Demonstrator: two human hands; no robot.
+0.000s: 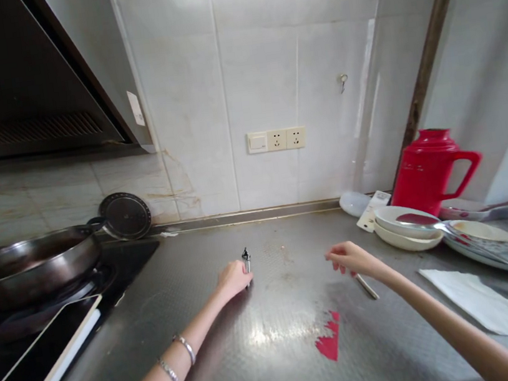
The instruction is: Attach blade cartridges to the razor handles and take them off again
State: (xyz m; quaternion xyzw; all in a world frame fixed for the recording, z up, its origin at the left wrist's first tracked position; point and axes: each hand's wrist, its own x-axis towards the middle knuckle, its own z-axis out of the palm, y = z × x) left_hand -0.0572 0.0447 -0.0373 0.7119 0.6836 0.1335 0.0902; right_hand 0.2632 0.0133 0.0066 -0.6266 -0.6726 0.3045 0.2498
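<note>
My left hand (235, 277) is closed around a slim silver metal tool with a dark head (247, 259), held upright at the counter; the fingers hide its lower part. My right hand (347, 257) hovers above the counter with loosely bent, parted fingers and nothing visible in them. Just below its wrist lies a thin pale stick (368, 288), partly covered by the hand. A red scrap with a jagged edge (330, 337) rests on the steel counter (289, 375) between my forearms.
At left, a pan (33, 266) sits on the black stove, near a tablet-like device (41, 359) with a white cable. To the right are a red thermos jug (426, 172), stacked bowls (407, 241), plates with utensils, and a white paper napkin (487, 303). Wall sockets (276, 140) are ahead.
</note>
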